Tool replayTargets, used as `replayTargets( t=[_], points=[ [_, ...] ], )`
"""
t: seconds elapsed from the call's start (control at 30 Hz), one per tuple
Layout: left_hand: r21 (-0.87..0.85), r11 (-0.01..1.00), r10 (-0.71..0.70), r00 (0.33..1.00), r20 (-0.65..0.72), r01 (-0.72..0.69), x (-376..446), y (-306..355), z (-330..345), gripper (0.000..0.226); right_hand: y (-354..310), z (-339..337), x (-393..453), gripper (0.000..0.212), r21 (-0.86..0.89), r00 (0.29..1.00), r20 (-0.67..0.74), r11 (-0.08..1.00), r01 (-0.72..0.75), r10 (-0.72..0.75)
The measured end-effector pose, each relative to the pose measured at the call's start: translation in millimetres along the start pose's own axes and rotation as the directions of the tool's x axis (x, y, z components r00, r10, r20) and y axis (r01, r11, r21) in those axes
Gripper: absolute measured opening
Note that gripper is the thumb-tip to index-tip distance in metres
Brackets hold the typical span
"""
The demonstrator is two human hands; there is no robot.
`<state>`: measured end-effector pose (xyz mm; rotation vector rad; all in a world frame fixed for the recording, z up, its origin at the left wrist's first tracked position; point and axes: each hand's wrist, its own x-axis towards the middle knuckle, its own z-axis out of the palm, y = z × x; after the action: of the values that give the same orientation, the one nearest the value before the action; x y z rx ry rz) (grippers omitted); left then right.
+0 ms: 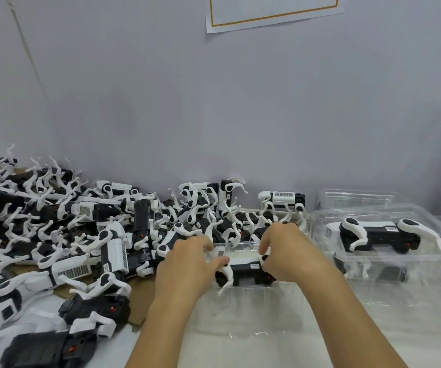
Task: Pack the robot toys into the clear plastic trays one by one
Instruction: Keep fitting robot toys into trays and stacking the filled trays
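A black-and-white robot dog toy (243, 269) lies on its side between my hands, inside a clear plastic tray (254, 309) in front of me. My left hand (187, 264) grips the toy's left end, thumb against its white leg. My right hand (286, 251) curls round the toy's right end. To the right, a packed robot toy (373, 235) lies in another clear tray (389, 258) on top of a stack. A big heap of loose robot toys (68, 235) covers the left of the table.
A grey wall (214, 115) stands right behind the table, with a paper sheet (272, 11) stuck high on it. Empty clear trays (352, 197) sit at the back right. Brown cardboard (137, 317) lies under the heap.
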<state>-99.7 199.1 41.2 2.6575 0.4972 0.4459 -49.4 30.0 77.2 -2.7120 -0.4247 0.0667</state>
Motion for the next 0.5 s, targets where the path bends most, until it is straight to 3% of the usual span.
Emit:
replayTargets(
  t=[0.07,0.13,0.23,0.33,0.5],
  points=[
    [0.077,0.996,0.055,0.989,-0.136,-0.044,-1,4,-3,0.032,1,0,1,0.029,0.008,1.000,-0.005,1.000,0.016,-0.016],
    [-0.030,0.989,0.137,0.969,-0.208,-0.147,0,5,-3,0.023,2,2,2,0.031,0.027,0.999,-0.009,0.998,0.054,-0.054],
    [-0.260,0.924,0.274,0.959,-0.064,-0.282,1,6,2,0.012,3,5,4,0.024,0.059,0.993,-0.017,0.991,0.118,-0.117],
    [-0.158,0.933,0.343,0.932,0.120,-0.323,1,4,15,0.025,3,8,5,0.021,0.062,0.991,0.002,0.989,0.137,-0.137],
    [-0.119,0.953,0.297,0.939,0.173,-0.279,2,2,21,0.022,6,11,6,0.024,0.081,0.992,0.024,0.990,0.119,-0.122]
  ],
)
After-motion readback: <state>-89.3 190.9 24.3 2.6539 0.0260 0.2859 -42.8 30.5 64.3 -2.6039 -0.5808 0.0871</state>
